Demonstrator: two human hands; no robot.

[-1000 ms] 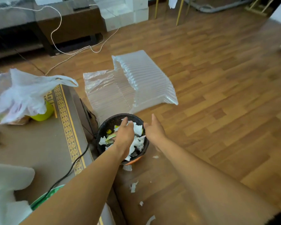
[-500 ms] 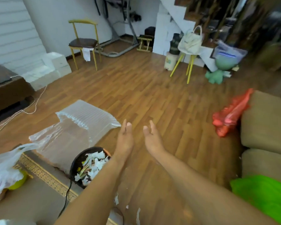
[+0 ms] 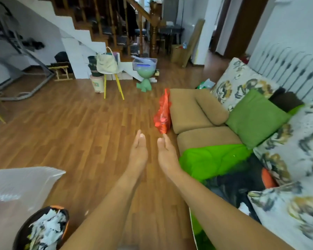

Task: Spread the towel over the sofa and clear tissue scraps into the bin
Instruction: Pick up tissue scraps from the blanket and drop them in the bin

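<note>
Holding: I see nothing in either hand; both reach forward over the floor [image 3: 70, 134], palms facing each other, apart.
Left hand [image 3: 138, 154]: fingers straight and pressed together, empty.
Right hand [image 3: 167, 154]: fingers straight and together, thumb alongside, empty.
Bin [image 3: 25, 230]: bottom left on the floor, black with an orange rim, filled with white scraps [image 3: 47, 228].
Sofa [image 3: 195, 112]: tan, on my right, with a green cushion [image 3: 257, 118] and floral pillows [image 3: 238, 82].
Towel [image 3: 213, 159]: bright green, bunched on the seat near my right forearm.
Bag [image 3: 163, 114]: red, against the sofa's front edge.
Wrap [image 3: 16, 188]: clear plastic beside the bin.
</note>
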